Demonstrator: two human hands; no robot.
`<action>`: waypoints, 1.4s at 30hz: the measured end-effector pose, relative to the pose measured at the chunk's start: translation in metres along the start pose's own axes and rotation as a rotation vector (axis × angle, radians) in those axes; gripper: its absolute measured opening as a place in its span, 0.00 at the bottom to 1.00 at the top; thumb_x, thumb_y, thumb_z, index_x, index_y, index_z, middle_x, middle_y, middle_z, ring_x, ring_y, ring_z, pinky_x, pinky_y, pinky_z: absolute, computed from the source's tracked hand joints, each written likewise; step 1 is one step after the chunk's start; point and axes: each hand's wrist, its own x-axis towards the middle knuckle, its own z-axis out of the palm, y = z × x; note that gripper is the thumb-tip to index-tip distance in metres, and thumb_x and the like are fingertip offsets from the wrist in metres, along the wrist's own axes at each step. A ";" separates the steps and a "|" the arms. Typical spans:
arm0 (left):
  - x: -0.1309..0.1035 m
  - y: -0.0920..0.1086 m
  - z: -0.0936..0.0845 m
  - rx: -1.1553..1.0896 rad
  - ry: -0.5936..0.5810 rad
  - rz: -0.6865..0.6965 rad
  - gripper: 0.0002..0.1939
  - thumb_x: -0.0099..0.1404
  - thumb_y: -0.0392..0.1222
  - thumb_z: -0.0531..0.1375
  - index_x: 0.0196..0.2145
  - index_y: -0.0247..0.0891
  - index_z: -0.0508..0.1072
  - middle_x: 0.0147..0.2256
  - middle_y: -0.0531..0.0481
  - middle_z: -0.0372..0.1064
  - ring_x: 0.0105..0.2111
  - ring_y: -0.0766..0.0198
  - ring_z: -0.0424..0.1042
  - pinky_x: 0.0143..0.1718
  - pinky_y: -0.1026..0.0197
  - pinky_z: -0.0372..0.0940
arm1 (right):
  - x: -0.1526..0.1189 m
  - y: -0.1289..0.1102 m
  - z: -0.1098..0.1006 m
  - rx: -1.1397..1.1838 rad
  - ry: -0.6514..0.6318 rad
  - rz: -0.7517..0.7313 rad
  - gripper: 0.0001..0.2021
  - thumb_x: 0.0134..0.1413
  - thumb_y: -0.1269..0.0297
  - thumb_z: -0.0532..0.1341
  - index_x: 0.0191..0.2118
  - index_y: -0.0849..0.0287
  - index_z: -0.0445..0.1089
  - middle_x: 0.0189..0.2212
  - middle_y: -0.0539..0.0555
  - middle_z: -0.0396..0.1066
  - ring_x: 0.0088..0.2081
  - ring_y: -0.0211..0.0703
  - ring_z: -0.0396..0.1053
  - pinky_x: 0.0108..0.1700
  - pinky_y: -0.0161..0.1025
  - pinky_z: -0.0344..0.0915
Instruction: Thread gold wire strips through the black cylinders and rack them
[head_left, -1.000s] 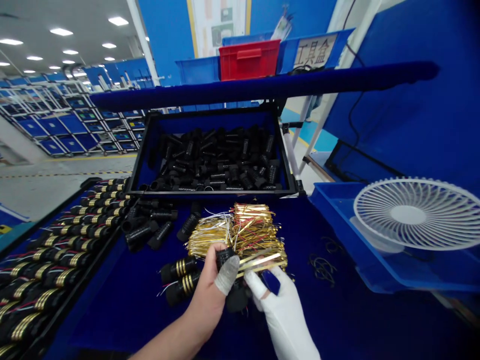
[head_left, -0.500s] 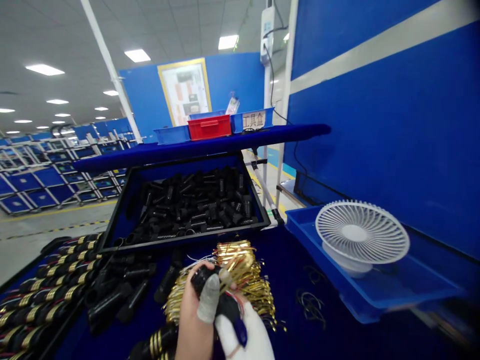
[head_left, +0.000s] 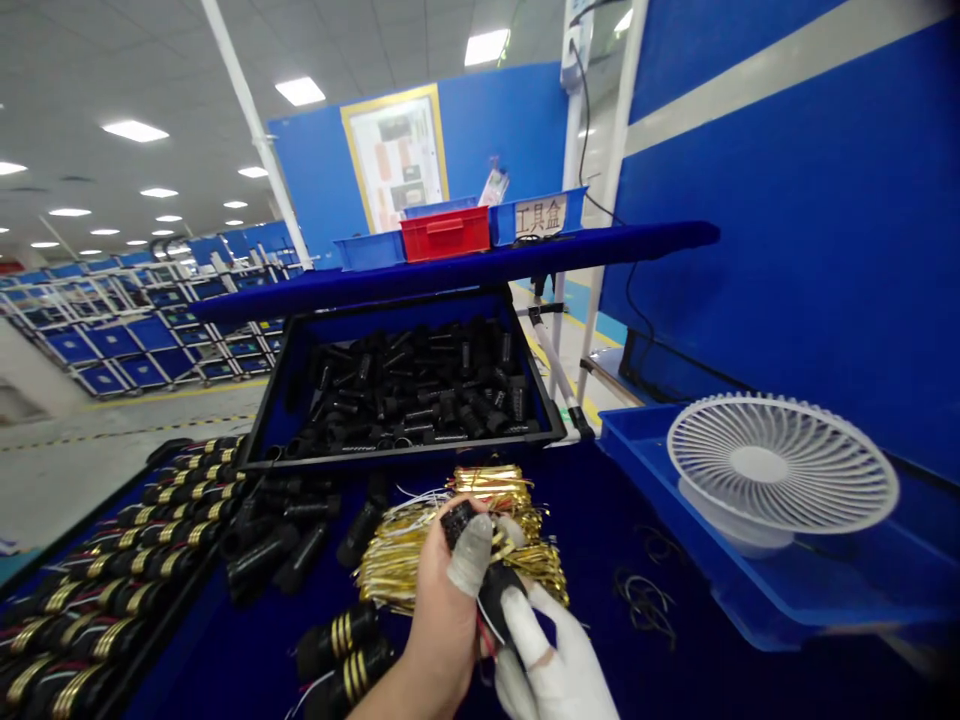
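My left hand [head_left: 442, 600], with a grey cover on its thumb, is closed around a black cylindrical part [head_left: 456, 522]. White-covered fingers of my right hand [head_left: 559, 650] grip the lower black end [head_left: 498, 592] of what looks like the same part. Between the hands a pale gold band [head_left: 504, 540] shows, and red and white wires hang below; the fingers hide the join. Just behind the hands lies a pile of gold strips [head_left: 394, 555] with white wires. Two black cylinders with gold bands [head_left: 341, 640] rest left of my left wrist.
A black-rimmed tray [head_left: 259, 400] holds many black cylinders. Loose black tubes [head_left: 262, 560] lie in front of it. Rows of gold-banded cylinders [head_left: 112, 570] fill the left side. At right, a blue tray [head_left: 810, 600] carries a white fan-like grille [head_left: 780, 465]. Wire scraps [head_left: 645, 605] lie nearby. A shelf [head_left: 465, 265] overhangs the back.
The view has turned slightly left, so the bench appears shifted right. My right fingers have moved along the lower black end, and more of the gold-banded cylinders at the front shows.
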 end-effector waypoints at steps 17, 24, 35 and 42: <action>-0.005 0.008 -0.012 -0.103 -0.102 -0.057 0.23 0.56 0.54 0.71 0.41 0.42 0.65 0.36 0.52 0.75 0.19 0.73 0.67 0.22 0.69 0.61 | -0.005 -0.001 0.005 0.088 -0.202 0.141 0.27 0.66 0.43 0.48 0.45 0.63 0.72 0.13 0.44 0.57 0.14 0.37 0.55 0.18 0.34 0.58; -0.014 0.004 -0.014 -0.350 -0.137 -0.418 0.26 0.58 0.57 0.68 0.44 0.36 0.68 0.38 0.47 0.73 0.29 0.66 0.71 0.30 0.64 0.64 | 0.006 0.004 -0.013 -0.386 0.240 -0.582 0.11 0.56 0.61 0.65 0.45 0.53 0.74 0.40 0.55 0.76 0.39 0.46 0.76 0.39 0.37 0.73; -0.005 0.016 -0.052 -0.256 -0.047 -0.447 0.15 0.61 0.48 0.68 0.38 0.36 0.69 0.25 0.59 0.62 0.18 0.77 0.54 0.20 0.70 0.57 | 0.006 0.009 -0.083 -0.927 -0.017 -0.637 0.21 0.60 0.71 0.52 0.58 0.52 0.65 0.52 0.56 0.73 0.51 0.47 0.73 0.52 0.43 0.70; -0.021 -0.005 -0.040 -0.301 -0.051 -0.684 0.14 0.64 0.46 0.66 0.41 0.36 0.70 0.33 0.53 0.68 0.23 0.73 0.65 0.28 0.66 0.68 | 0.067 0.038 -0.170 -1.187 0.146 -0.290 0.13 0.54 0.69 0.57 0.45 0.53 0.72 0.43 0.57 0.76 0.41 0.51 0.76 0.45 0.46 0.71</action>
